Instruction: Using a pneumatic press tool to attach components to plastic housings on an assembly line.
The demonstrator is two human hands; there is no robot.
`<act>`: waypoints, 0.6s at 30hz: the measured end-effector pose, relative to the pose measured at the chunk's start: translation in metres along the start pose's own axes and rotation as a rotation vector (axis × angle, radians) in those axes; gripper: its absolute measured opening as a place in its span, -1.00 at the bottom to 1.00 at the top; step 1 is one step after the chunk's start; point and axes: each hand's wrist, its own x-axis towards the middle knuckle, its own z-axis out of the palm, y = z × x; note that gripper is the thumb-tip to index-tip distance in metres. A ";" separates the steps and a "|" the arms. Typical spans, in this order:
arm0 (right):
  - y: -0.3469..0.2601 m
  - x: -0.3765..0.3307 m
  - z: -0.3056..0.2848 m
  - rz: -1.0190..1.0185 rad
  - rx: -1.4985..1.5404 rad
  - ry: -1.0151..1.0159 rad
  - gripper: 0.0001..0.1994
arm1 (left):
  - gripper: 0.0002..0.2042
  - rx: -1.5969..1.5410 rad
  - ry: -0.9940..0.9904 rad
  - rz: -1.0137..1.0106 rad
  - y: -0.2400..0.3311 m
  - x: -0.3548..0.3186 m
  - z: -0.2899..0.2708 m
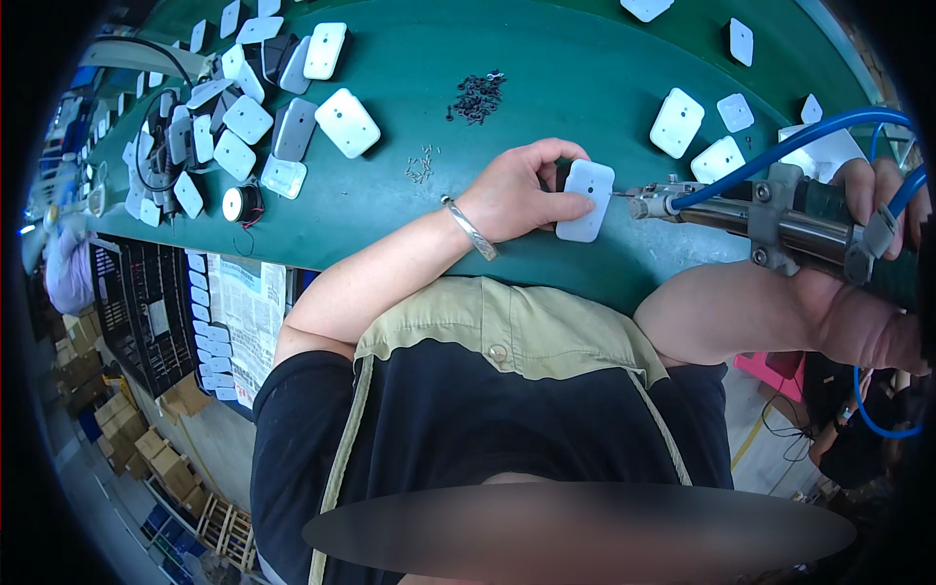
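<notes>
Plates (pixel 249 119), white and grey, lie heaped far left on the green bench (pixel 546 58). Your left hand (pixel 517 195) presses a white plate (pixel 586 200) flat at the near edge. Your right hand (pixel 873 190) grips the pneumatic screwdriver (pixel 751 210), its tip at the plate's right side.

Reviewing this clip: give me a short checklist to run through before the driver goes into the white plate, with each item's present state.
1. Left hand pins the white plate on the green table: ok.
2. Right hand grips the pneumatic screwdriver: ok.
3. Driver tip meets the plate's right edge: ok.
4. Left fingers out of the tip's path: ok, though close.
5. Screw seated on the bit: cannot tell.
6. Blue air hose free of kinks: ok where visible.
</notes>
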 end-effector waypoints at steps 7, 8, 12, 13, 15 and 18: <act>0.004 0.000 -0.001 -0.016 -0.031 0.001 -0.52 | -0.63 -0.322 -0.124 -0.276 0.016 -0.003 0.002; 0.004 0.000 -0.002 -0.015 -0.038 -0.001 -0.52 | -0.63 -0.326 -0.124 -0.292 0.019 -0.003 0.002; 0.006 0.000 0.000 -0.026 -0.069 -0.003 -0.52 | -0.64 -0.331 -0.137 -0.290 0.020 -0.003 0.003; 0.006 0.000 0.000 -0.026 -0.077 -0.005 -0.53 | -0.64 -0.341 -0.139 -0.289 0.020 -0.003 0.003; 0.008 0.001 0.000 -0.037 -0.091 -0.010 -0.53 | -0.64 -0.352 -0.137 -0.289 0.021 -0.004 0.003; 0.012 0.002 0.001 -0.047 -0.110 -0.014 -0.53 | -0.65 -0.350 -0.125 -0.275 0.024 -0.007 0.002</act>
